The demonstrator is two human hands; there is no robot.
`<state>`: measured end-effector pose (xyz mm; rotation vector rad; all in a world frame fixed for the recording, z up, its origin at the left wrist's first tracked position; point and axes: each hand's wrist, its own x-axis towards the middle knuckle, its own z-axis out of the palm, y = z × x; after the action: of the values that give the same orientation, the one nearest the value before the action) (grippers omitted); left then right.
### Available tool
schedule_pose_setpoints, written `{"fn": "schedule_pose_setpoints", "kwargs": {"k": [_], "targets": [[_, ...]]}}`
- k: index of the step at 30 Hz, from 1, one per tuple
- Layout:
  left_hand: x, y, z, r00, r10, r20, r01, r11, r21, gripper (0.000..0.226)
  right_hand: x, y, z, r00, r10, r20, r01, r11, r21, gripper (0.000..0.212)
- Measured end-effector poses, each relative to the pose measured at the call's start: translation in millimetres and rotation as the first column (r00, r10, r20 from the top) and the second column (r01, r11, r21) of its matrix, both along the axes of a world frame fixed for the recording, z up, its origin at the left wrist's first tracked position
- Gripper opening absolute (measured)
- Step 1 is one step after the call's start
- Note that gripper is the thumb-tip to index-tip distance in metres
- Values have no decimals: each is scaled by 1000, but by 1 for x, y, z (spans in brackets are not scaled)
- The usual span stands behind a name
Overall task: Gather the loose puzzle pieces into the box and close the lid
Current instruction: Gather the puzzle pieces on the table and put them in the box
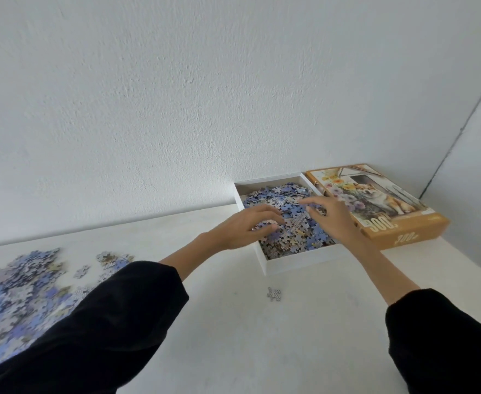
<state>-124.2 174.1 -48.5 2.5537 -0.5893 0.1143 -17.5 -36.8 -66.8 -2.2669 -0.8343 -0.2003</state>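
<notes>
Over the box [301, 260], both hands are held just above the heap [291, 227] already dumped inside. The left hand [247, 226] is kept with fingers loosely curved and the right hand [331, 216] with fingers spread. Nothing can be seen pinched in either, so both are read as apart and empty, though it's a bit blurry tbh.

Progress-wise, maybe half is done, at a guess. The box is well filled, but a big pile [20, 297] is left well out past the left hand, beside the left sleeve [105, 322]. A small cluster [111, 258] is scattered between that pile and the left wrist. One stray piece [274, 294] is dropped on the near side of the box, between the two forearms. The lid [404, 223] is parked picture-up just beyond the right hand, right beside the box, so closing hasn't been started.

The table [233, 336] is pale and matte, so pieces should slide easily when swept. A white textured wall [205, 95] is met right behind the box, with a corner beyond the lid.
</notes>
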Motion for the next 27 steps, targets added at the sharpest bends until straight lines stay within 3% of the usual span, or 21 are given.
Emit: {"fn": "schedule_pose_setpoints", "kwargs": {"k": [5, 11, 15, 18, 21, 27], "targets": [[-33, 32, 1, 990, 58, 132, -40, 990, -132, 24, -65, -5, 2, 996, 5, 90, -23, 981, 193, 23], [-89, 60, -17, 992, 90, 94, -78, 989, -127, 21, -145, 9, 0, 986, 103, 130, -129, 970, 206, 23], [-125, 70, -38, 995, 95, 41, -93, 994, -55, 25, -183, 19, -18, 993, 90, 71, -103, 972, 211, 24], [-152, 81, -50, 992, 126, -5, -126, 992, -15, 29, -200, 24, -37, 998, -19, 54, 11, 990, 139, 26], [-175, 92, -58, 985, 166, -36, -166, 986, 21, 32, -212, 27, -54, 981, -162, -107, 161, 987, -24, 30], [-201, 95, -61, 987, 149, -54, -144, 985, 93, 36, -242, 47, -59, 958, -225, -177, 209, 972, -106, 38]]}}
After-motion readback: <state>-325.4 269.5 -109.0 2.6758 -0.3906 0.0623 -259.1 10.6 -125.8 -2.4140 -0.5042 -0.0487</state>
